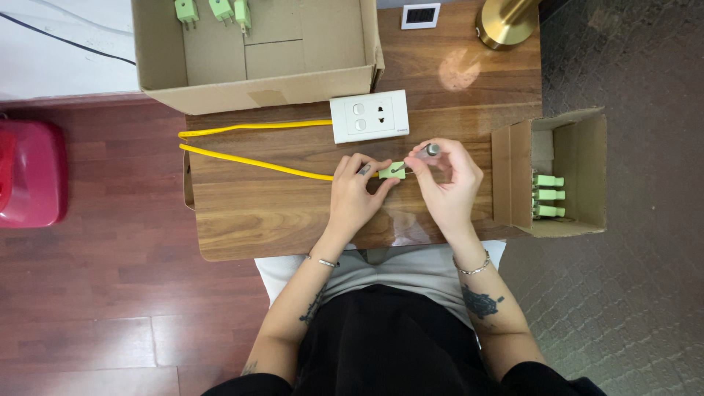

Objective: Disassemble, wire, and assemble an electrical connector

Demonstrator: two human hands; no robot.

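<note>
Seen from above: a small green plug (391, 170) pinched at mid-desk between the fingers of the left hand (354, 192), closed around its left side. A yellow cable (249, 160) running out from under that hand, looping left and back to a white wall socket plate (369, 116). Right hand (449, 182) just beside the plug, fingers curled shut on a slim tool with a metal tip (430, 150), possibly a screwdriver, tip apparently against the plug. More green plugs (548, 196) lined up in a small cardboard box (587, 176) at the right edge of the wooden desk (257, 213); others in a larger cardboard box (220, 92) at the far side.
</note>
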